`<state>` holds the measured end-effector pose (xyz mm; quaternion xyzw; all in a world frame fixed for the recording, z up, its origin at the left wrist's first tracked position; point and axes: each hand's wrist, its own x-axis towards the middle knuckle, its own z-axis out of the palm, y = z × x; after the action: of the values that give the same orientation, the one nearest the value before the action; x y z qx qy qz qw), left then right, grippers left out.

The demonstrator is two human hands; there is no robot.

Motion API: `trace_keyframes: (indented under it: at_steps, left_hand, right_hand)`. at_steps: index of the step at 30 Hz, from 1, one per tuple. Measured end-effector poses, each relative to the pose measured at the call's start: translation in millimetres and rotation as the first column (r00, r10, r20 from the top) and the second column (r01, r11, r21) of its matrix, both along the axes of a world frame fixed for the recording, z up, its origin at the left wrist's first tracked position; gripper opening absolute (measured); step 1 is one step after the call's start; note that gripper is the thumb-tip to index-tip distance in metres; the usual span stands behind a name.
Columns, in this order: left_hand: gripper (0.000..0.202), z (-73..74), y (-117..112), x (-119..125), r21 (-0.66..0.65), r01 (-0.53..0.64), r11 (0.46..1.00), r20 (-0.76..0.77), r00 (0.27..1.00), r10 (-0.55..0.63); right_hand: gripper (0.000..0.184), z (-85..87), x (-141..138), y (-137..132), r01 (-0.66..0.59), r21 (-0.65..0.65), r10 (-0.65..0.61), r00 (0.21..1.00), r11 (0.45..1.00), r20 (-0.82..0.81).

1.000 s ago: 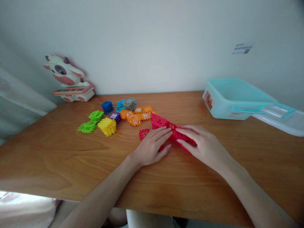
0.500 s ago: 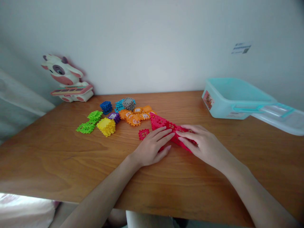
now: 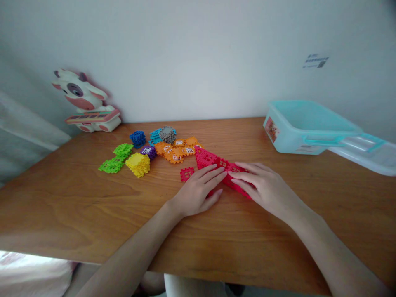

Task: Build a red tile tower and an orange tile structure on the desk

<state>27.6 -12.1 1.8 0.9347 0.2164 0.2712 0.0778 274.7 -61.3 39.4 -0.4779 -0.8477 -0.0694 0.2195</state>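
A long red structure of interlocking plastic building tiles (image 3: 206,156) with window cut-outs lies on the table in front of me. My left hand (image 3: 198,192) grips its near side, fingers over the top and thumb low at the front. Around its right part my right hand (image 3: 262,183) has its fingers closed, the tips pressing along the upper edge close to my left fingertips. Both palms hide much of the structure. A single red square tile (image 3: 187,174) lies flat just beyond my left knuckles, partly behind the hand.
Beyond my left hand sit orange (image 3: 176,150), yellow (image 3: 138,164), green (image 3: 116,159), purple (image 3: 149,152), dark blue (image 3: 137,139), light blue (image 3: 155,136) and grey tiles (image 3: 167,134). A cow toy keyboard (image 3: 93,117) stands back left, a turquoise box (image 3: 284,138) with its lid (image 3: 368,150) hanging off back right.
Both hands hold nearly the same pose on the red structure. The right fingertips have shifted very slightly left, and the camera view has moved a little.
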Motion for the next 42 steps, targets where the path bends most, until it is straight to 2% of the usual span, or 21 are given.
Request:
trace_keyframes:
  at_steps: [8, 22, 31, 42]
  left_hand:
    - [0.054, 1.1, 0.5, -0.6, 0.007, 0.006, 1.000, -0.009, 1.000, -0.006]
    - [0.052, -1.7, 1.6, -1.3, 0.010, 0.009, 1.000, 0.028, 1.000, -0.009]
    - [0.048, 0.0, 2.4, -1.8, 0.034, 0.015, 0.999, 0.007, 1.000, -0.015]
    - [0.051, -0.5, 1.6, -2.9, 0.030, 0.018, 0.999, 0.002, 1.000, -0.018]
  right_hand:
    - [0.030, -1.4, 0.7, -1.8, -0.001, -0.035, -0.002, 0.997, 0.999, -0.082]
    - [0.029, -1.7, -4.0, -1.9, 0.013, -0.005, -0.013, 0.995, 1.000, -0.103]
    - [0.029, -2.3, -2.0, -0.9, -0.008, -0.035, 0.004, 0.993, 0.999, -0.114]
    - [0.026, 2.4, 4.1, -2.9, -0.103, -0.035, 0.102, 0.995, 0.994, -0.018]
